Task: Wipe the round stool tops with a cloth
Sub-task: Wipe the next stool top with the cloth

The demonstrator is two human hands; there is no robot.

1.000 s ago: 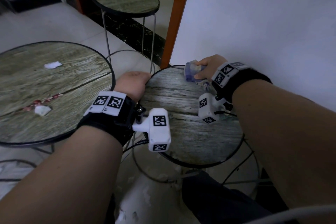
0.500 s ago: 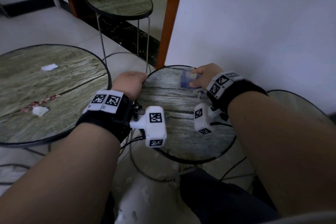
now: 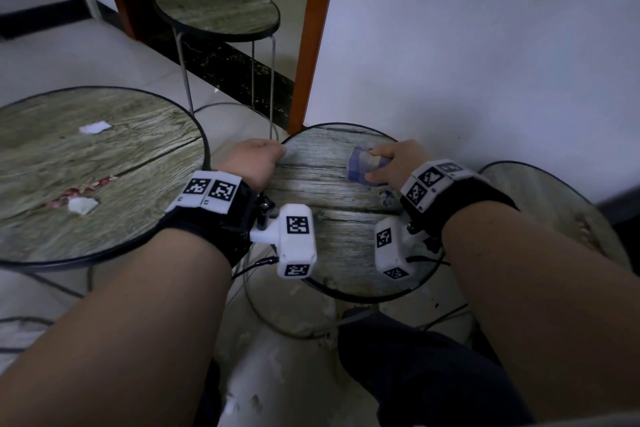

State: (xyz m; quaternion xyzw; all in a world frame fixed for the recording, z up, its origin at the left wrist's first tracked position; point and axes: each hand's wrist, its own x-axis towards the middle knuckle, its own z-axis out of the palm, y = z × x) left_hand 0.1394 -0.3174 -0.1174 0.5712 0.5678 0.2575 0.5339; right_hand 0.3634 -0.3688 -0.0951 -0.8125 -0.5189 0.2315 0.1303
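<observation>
Cloth (image 3: 364,166) (bluish, crumpled) lies on the middle stool top (image 3: 332,218), gripped by the right hand (image 3: 398,163). Left hand (image 3: 254,163) curls over that stool's left rim. A larger round top (image 3: 104,177) beside it carries white scraps (image 3: 81,205).

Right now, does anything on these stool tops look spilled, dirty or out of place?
Yes. The large stool top at left carries two white scraps and a reddish smear, unwiped. The right hand presses the cloth on the middle stool top, whose rim the left hand grips.
</observation>
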